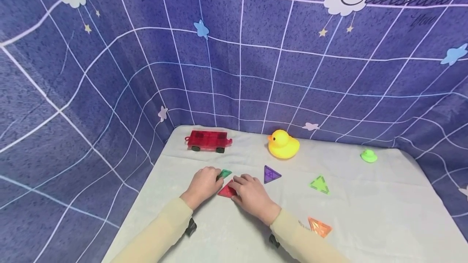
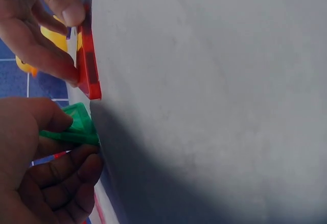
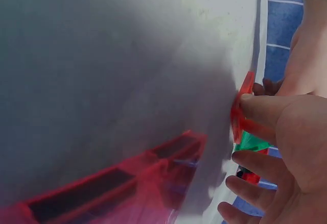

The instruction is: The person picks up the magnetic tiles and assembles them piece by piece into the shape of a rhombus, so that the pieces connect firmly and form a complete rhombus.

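My left hand (image 1: pixel 204 185) pinches a green translucent triangular tile (image 2: pixel 79 122), part of it covered by the fingers. Just to the right, my right hand (image 1: pixel 254 196) holds a red triangular tile (image 1: pixel 226 192) between thumb and fingers, low over the white cloth. The two tiles are close together; in the left wrist view the red one's lower corner lies near the green one. Dark strips show along the red tile's edge (image 2: pixel 92 68). A purple triangular tile (image 1: pixel 271 174) lies beyond the right hand.
A red wheeled car base (image 1: pixel 208 140) and a yellow duck (image 1: pixel 284 145) stand at the back, a small green duck (image 1: pixel 369 156) at the far right. A light-green triangle (image 1: pixel 320 184) and an orange triangle (image 1: pixel 320 227) lie right. A patterned blue curtain (image 1: pixel 256 72) hangs behind.
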